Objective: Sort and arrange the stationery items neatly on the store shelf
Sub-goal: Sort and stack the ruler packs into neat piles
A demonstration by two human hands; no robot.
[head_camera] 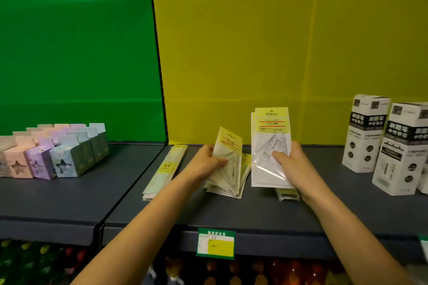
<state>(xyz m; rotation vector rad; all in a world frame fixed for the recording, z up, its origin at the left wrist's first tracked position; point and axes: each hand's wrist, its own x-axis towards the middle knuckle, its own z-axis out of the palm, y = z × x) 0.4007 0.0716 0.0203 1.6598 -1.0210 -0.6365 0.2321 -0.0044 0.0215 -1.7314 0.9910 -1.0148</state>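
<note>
Flat, glossy clear-plastic packets (pixel 271 146) with yellow paper headers stand upright on the dark matte shelf (pixel 162 213). The right hand (pixel 294 162) grips them, thumb across the front. Just beside them, the left hand (pixel 208 162) clasps a fanned, tilted bundle (pixel 228 159). Long narrow ruler packs (pixel 165 171) lie to the left, and tall white cartons (pixel 363 134) stand to the right.

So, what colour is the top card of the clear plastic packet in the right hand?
Yellow card, head view.

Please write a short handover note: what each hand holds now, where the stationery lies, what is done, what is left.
Left hand grips one tilted packet above the fanned pile on the shelf.
Right hand holds an upright stack of packets.
Long ruler packs lie flat to the left of the pile.
Done: one stack seems gathered.
Left: square the fanned pile, probably join it to the stack, stand all neatly.
</note>
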